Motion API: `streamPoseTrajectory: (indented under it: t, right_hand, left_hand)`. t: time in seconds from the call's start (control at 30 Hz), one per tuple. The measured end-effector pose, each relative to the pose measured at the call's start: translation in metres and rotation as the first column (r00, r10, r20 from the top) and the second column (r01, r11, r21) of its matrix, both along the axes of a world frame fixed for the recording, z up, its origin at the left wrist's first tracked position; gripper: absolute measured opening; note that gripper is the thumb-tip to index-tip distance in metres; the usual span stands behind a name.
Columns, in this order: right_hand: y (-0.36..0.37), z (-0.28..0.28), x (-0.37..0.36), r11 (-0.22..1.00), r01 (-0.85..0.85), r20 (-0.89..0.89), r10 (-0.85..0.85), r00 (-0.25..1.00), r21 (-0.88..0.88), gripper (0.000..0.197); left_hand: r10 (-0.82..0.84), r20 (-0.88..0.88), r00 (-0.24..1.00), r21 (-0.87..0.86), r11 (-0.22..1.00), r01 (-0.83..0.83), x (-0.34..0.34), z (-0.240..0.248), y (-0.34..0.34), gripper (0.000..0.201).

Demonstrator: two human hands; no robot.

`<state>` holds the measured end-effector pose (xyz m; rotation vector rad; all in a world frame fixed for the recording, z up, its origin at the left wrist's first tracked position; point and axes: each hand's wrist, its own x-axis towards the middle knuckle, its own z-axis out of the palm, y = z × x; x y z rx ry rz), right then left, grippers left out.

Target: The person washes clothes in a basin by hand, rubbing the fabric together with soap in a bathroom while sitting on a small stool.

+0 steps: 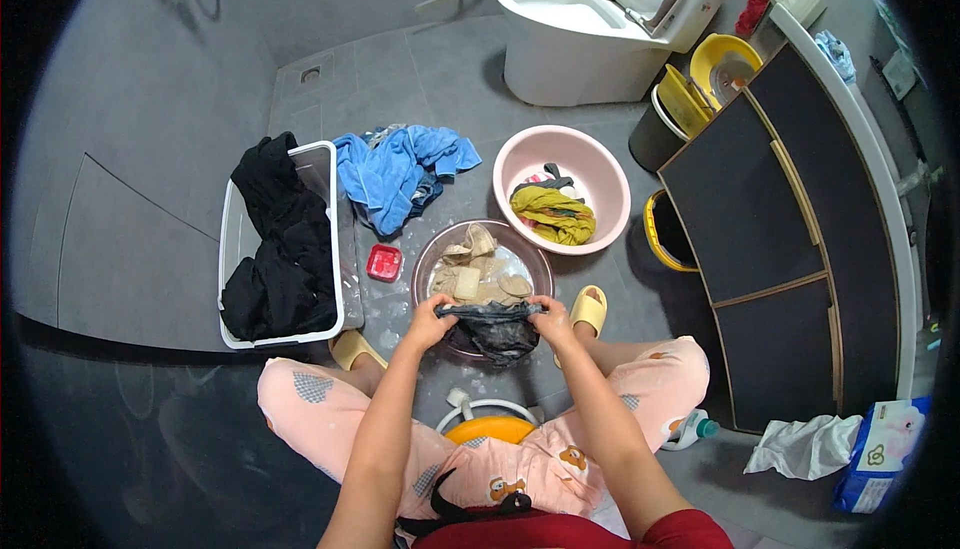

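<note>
White rectangular plastic basket (336,211): left of the frame, its walls seemingly keeping the black clothes (280,274) together.
Red square plastic box (384,262): left of centre, beside the basin.
Left hand (430,323): centre, fingers closed on the cloth's edge.
Dark grey thin cloth (498,334): centre, stretched between both hands over the brown round basin (541,267), probably to catch drips; beige cloths (488,267) crowd that basin.
Right hand (551,321): gripping the opposite end.
Pink round basin (577,145): upper right of centre, abutting or overlapping the brown one, limiting room there.

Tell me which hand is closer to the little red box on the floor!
The left hand: it's right of the red box and lower in the picture. The right hand is farther right, at the other end of the dark cloth.
</note>
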<state>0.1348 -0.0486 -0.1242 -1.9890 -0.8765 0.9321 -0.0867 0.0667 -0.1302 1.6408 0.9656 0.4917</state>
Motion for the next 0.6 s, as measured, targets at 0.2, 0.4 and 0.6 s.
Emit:
streamPoseTrajectory:
  t: [0.2, 0.4, 0.6]
  right_hand:
    - [0.019, 0.051, -0.017, 0.951, -0.016, -0.264, 0.102, 0.959, 0.309, 0.035]
    - [0.028, 0.100, -0.044, 0.840, 0.161, -0.621, 0.240, 0.746, 0.517, 0.053]
    - [0.010, 0.046, -0.039, 0.928, -0.229, 0.276, 0.147, 0.950, 0.295, 0.097]
  left_hand:
    - [0.241, 0.429, 0.870, -0.340, 0.936, -0.091, 0.034, 0.047, -0.007, 0.039]
    - [0.087, 0.274, 0.958, 0.059, 0.992, -0.108, 0.055, 0.094, -0.017, 0.059]
    - [0.670, 0.513, 0.536, -0.787, 0.617, -0.018, 0.069, 0.090, -0.015, 0.032]
